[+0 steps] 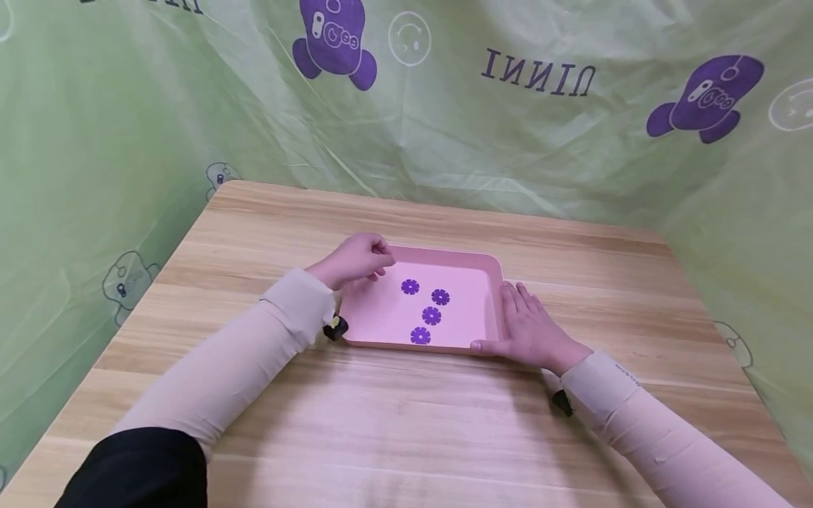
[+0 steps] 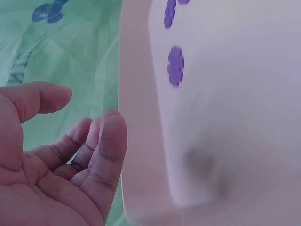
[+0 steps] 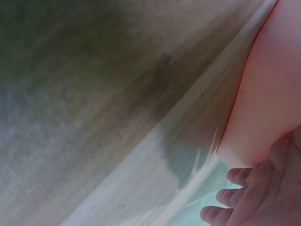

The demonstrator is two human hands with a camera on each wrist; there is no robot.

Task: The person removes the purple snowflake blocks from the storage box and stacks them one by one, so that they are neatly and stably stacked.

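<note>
Pink tray (image 1: 473,300) is sitting on the tabletop (image 1: 394,423) between my hands. Left hand (image 1: 357,259) is hovering at its far-left corner, fingers loosely bent, thumb apart, pinching nothing. Right hand (image 1: 533,333) is resting along the right wall, fingers straight, thumb at the near rim. Four purple discs (image 1: 427,315) are lying inside, between both hands.
</note>
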